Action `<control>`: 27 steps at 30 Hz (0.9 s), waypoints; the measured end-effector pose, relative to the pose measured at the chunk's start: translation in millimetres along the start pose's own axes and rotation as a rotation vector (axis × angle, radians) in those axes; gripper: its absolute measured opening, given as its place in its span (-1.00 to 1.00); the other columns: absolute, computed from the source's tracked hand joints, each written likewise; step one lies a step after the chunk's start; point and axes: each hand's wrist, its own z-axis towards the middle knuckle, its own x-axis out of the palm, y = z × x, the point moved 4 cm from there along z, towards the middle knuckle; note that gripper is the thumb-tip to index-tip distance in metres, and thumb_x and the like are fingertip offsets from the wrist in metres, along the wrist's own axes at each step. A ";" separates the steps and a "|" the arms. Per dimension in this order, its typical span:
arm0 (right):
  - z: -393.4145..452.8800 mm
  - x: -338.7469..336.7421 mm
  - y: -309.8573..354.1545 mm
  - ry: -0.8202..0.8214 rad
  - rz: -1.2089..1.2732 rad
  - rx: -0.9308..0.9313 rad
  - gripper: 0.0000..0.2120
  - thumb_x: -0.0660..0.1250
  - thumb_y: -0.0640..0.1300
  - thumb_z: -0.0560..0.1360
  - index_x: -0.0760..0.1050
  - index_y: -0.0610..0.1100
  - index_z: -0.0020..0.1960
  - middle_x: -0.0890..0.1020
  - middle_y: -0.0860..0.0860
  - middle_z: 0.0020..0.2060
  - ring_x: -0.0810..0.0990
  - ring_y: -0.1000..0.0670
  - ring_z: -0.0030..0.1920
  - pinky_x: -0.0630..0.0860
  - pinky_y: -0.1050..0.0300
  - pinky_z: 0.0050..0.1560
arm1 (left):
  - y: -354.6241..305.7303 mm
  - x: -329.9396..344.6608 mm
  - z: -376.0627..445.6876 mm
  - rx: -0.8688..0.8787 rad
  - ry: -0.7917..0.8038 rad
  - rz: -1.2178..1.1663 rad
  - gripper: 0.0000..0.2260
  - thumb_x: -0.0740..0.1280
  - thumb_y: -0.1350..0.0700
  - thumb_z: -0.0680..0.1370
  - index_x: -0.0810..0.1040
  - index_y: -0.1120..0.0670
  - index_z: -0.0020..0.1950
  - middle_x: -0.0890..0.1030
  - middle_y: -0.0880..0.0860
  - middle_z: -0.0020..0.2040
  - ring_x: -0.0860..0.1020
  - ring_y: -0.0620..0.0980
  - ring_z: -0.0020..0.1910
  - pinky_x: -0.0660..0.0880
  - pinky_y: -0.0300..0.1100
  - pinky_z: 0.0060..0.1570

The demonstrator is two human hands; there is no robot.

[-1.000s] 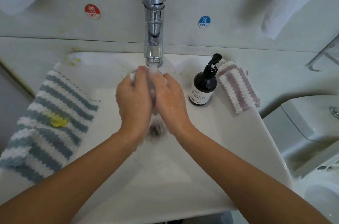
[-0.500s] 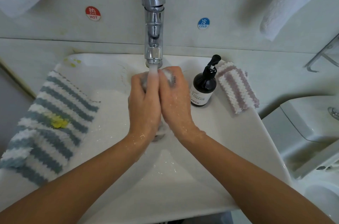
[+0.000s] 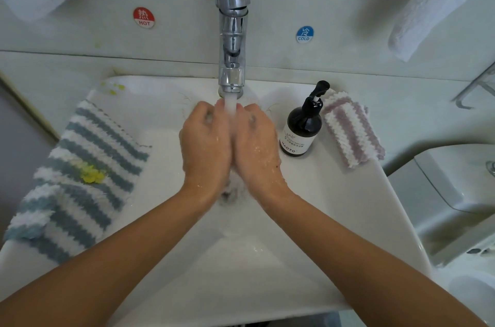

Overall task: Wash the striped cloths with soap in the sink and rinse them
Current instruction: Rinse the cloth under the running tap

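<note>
Two bare hands meet under a running tap [image 3: 232,32] at the middle of a white sink [image 3: 334,206]. The left hand [image 3: 206,143] and right hand [image 3: 257,141] are pressed side to side, backs up, fingers curled downward, right in the stream of water [image 3: 230,107]. Whether they squeeze a cloth between them I cannot tell; nothing striped shows past the fingers, only grey blur and foam below the wrists, over the drain. Held there, the water lands on the knuckles and runs straight down into the basin.

A blue-striped cloth [image 3: 77,179] lies flat on the sink's left rim, its near end hanging over the edge. A yellow stain [image 3: 92,174] sits near its middle, so it looks unwashed. A pink-striped cloth [image 3: 352,129] lies folded on the right rim, far corner, just beside a dark soap bottle [image 3: 302,129] with a pump top. Bottle and cloths sit on the rim, out of the water but within easy reach.

Room for movement is tight at the back: the fingertips are just below the spout. The soap bottle stands near the right hand, so a wide swing could knock it. Toward the viewer the basin is open and slopes wide. Yellow flecks [image 3: 113,89] mark the far left rim.
</note>
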 end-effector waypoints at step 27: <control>-3.2 5.8 -6.3 0.000 -0.126 -0.025 -0.66 0.19 -0.01 0.61 0.40 -0.07 -0.32 0.52 0.07 -0.45 0.47 0.10 -0.40 0.40 0.13 -0.34 | 9.9 0.8 -13.3 -0.180 -0.080 -0.026 -0.71 0.31 0.02 0.59 0.49 0.17 -0.26 0.48 -0.05 -0.44 0.46 -0.19 -0.46 0.45 -0.25 -0.44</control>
